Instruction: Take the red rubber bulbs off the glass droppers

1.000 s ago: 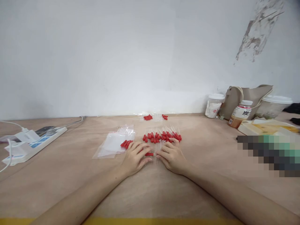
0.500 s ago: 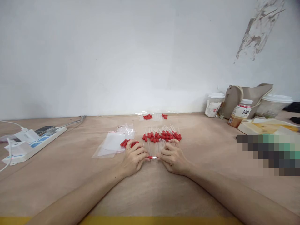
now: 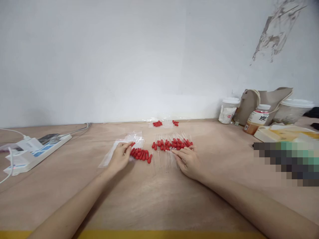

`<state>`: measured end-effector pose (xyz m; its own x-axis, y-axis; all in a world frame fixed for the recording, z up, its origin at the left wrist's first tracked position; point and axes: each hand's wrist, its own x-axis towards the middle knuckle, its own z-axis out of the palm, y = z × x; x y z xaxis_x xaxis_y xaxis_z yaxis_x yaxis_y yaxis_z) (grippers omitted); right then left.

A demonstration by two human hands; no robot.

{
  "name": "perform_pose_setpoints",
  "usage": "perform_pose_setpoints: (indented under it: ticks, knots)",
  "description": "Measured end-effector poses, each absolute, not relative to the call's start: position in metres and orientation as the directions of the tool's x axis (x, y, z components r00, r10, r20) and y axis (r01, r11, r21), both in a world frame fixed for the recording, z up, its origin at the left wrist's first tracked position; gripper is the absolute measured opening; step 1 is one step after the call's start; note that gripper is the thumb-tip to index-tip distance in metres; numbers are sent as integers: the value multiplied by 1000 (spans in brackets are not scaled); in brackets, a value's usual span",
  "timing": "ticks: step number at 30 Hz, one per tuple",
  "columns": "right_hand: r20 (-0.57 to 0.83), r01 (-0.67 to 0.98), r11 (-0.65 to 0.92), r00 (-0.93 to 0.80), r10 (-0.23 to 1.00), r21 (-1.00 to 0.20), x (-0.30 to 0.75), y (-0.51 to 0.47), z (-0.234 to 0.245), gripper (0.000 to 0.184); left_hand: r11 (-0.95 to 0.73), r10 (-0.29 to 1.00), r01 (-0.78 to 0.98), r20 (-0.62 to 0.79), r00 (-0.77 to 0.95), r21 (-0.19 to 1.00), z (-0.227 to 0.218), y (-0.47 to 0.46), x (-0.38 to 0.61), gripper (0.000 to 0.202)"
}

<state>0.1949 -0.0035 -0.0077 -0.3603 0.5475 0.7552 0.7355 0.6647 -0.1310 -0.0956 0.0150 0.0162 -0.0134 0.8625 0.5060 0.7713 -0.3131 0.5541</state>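
My left hand is closed, with a red rubber dropper bulb pinched at its fingertips. Beside it lies a pile of loose red bulbs. My right hand is closed, its thumb and fingers seemingly pinching a thin clear glass dropper tube, partly hidden. Several bare glass tubes lie on the table by its fingers. Just beyond, a row of droppers lies with red bulbs toward me and clear tubes pointing away.
Clear plastic bags lie under and behind my left hand. Near the wall is a clear bag with red bulbs. On the left sits a power strip; on the right stand a lidded cup, a bottle and a grey bag.
My hands have parted. The left moved left to the loose bulbs and now pinches one; the right shifted slightly forward. The red bulb and tube held between them are no longer there.
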Motion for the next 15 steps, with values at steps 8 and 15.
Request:
perform_pose_setpoints:
  ticks: [8, 15]
  knots:
    - [739, 740, 669, -488, 464, 69, 161, 10, -4, 17, -224, 878, 776, 468, -102, 589, 7, 32, -108, 41]
    - [672, 756, 653, -505, 541, 42, 145, 1, -7, 19, -158, 915, 847, 399, -68, 507, 8, 29, -103, 28]
